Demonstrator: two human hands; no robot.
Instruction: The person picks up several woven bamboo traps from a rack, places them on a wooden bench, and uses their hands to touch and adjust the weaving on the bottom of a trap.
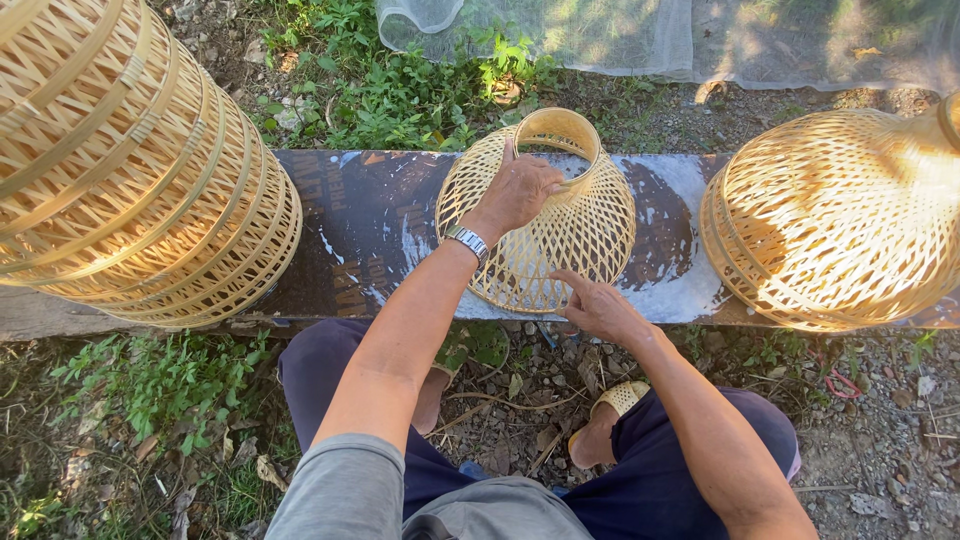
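Hands on a woven bamboo cage

Bamboo weave fills most of what we see; a small bell-shaped woven cage [560,235] stands on the desk [370,225], a dark, paint-streaked plank laid across the ground, and it sits near the plank's middle with its narrow ringed neck pointing away from us. Our left hand [520,190] lies over the upper side of the cage, fingers curled and closed on the neck ring, a metal watch [468,241] on the wrist; our right hand [598,305] rests at the cage's near rim, fingers bent and pinching the lower edge of the weave (whether it truly grips a strand or only presses on it, we cannot tell). A large stack of woven cages [130,160] stands at the plank's left end, well apart from the hands; another rounded woven cage [840,220] sits at the right end, just beside the small one but not touching it. Beyond the plank we see green weeds [400,90] and a pale mesh sheet [650,35]; below it, our knees in dark trousers [660,480] and a sandalled foot [615,405] on stony, leaf-littered soil.
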